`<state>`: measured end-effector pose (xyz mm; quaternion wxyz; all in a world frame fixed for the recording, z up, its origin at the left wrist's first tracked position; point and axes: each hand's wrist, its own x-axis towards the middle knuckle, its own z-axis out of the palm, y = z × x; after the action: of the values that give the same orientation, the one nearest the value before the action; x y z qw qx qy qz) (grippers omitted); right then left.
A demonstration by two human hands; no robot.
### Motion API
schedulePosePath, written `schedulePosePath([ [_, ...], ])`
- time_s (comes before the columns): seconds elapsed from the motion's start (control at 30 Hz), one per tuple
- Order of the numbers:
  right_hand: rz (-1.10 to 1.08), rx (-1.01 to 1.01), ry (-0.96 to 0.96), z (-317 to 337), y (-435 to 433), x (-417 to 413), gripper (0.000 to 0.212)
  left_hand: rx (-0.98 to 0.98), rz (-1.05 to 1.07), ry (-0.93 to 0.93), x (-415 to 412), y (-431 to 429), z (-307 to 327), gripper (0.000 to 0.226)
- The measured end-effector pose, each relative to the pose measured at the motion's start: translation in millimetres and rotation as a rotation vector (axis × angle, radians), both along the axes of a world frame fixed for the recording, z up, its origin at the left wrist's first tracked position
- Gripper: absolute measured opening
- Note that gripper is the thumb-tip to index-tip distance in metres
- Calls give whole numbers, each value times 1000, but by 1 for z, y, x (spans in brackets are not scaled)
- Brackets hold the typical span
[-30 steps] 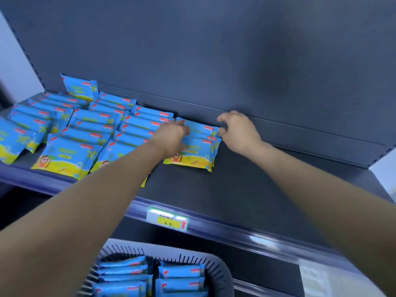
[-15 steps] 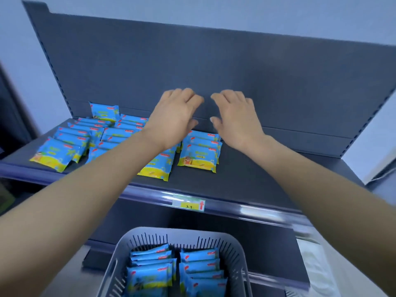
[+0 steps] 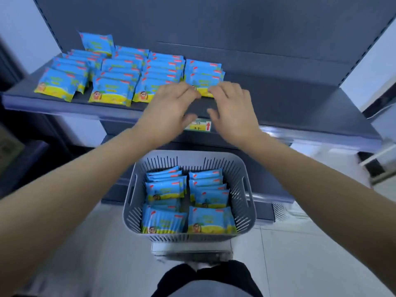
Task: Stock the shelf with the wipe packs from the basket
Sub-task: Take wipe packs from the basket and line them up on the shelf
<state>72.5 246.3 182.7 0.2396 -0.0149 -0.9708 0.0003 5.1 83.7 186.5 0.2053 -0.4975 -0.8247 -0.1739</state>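
Observation:
Blue and yellow wipe packs (image 3: 113,82) lie in several overlapping rows on the left half of the dark shelf (image 3: 289,99). The rightmost row (image 3: 203,71) ends near the shelf's middle. My left hand (image 3: 169,108) and my right hand (image 3: 231,110) hover side by side over the shelf's front edge, fingers relaxed, holding nothing. Below them a grey slotted basket (image 3: 242,174) holds several more wipe packs (image 3: 165,187) in two columns.
A yellow price label (image 3: 200,125) sits on the shelf's front rail between my hands. The shelf's dark back panel (image 3: 235,28) rises behind. A lower shelf edge (image 3: 276,198) runs behind the basket. The basket rests on a stand above the pale tiled floor (image 3: 310,254).
Both hands have let go of the rightmost row of packs and pulled back toward the shelf's front edge. The view has tilted down, bringing the whole basket into sight.

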Motion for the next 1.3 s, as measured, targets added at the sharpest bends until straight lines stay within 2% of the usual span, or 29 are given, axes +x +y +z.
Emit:
schedulePosePath([
  [0.27, 29, 18, -498, -140, -6, 26, 38, -317, 117, -347, 12, -30, -141, 41],
  [0.5, 14, 65, -865, -211, 11, 34, 42, -515, 215, -420, 1, -47, -211, 50],
  [0.73, -56, 42, -1023, -252, 23, 34, 43, -673, 272, -408, -8, -38, -247, 57],
  [0.93, -138, 25, -1028, -273, 30, 35, 49, -724, 364, -398, -17, -37, -267, 45],
  [1.13, -121, 41, -1037, -277, 33, 32, 37, -727, 409, -229, -15, -26, -277, 44],
  [1.3, -77, -79, -1072, -259, 42, 31, 31, -824, 388, -189, -11, -23, -277, 41],
])
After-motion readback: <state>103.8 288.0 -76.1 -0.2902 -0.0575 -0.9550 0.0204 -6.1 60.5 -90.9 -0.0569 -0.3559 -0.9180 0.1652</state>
